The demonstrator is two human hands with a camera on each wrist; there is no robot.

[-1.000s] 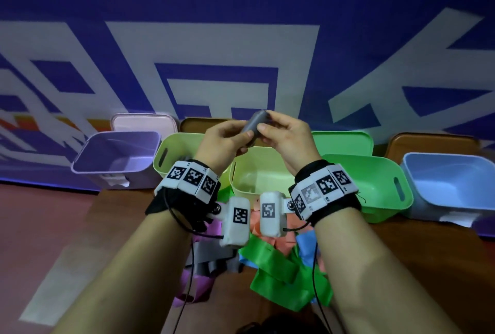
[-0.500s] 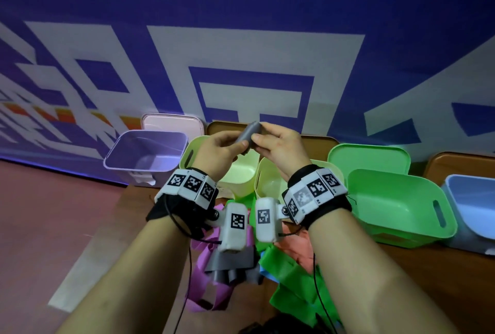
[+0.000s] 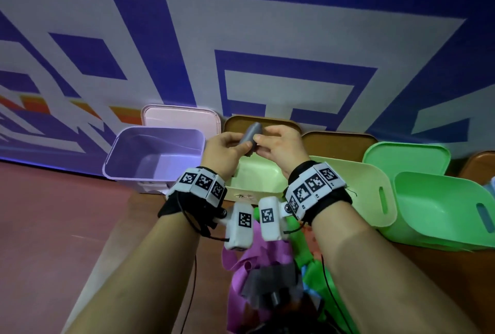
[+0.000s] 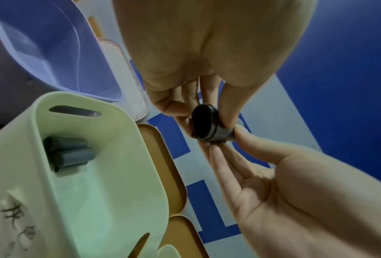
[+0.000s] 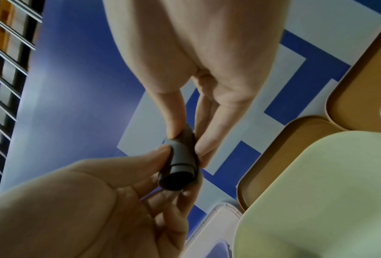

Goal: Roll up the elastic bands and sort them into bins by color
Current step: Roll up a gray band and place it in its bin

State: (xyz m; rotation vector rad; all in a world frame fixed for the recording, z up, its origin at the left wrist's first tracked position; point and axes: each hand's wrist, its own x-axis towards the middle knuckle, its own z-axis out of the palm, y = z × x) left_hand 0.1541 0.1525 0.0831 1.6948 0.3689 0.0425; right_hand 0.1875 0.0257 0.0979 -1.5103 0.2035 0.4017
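Observation:
A grey elastic band rolled into a short tube (image 3: pixel 250 136) is held up between both hands. My left hand (image 3: pixel 241 146) pinches one end of it with thumb and fingers, and my right hand (image 3: pixel 261 141) pinches the other end. In the left wrist view the grey roll (image 4: pixel 209 126) shows its dark open end in my left hand (image 4: pixel 207 120). In the right wrist view my right hand (image 5: pixel 188 141) grips the same roll (image 5: pixel 181 157). Directly below stands a pale yellow-green bin (image 3: pixel 267 191) with grey rolls (image 4: pixel 69 153) lying inside.
A purple bin (image 3: pixel 128 170) stands left of the pale one; another pale bin (image 3: pixel 375 186) and a green bin (image 3: pixel 442 216) stand to its right. Lids lean against the blue-and-white wall. Loose purple, grey and green bands (image 3: pixel 265 274) lie piled on the brown table near me.
Both hands have carried the grey roll leftward along the row of bins, from between the two pale bins to above the left one. The grip looks unchanged.

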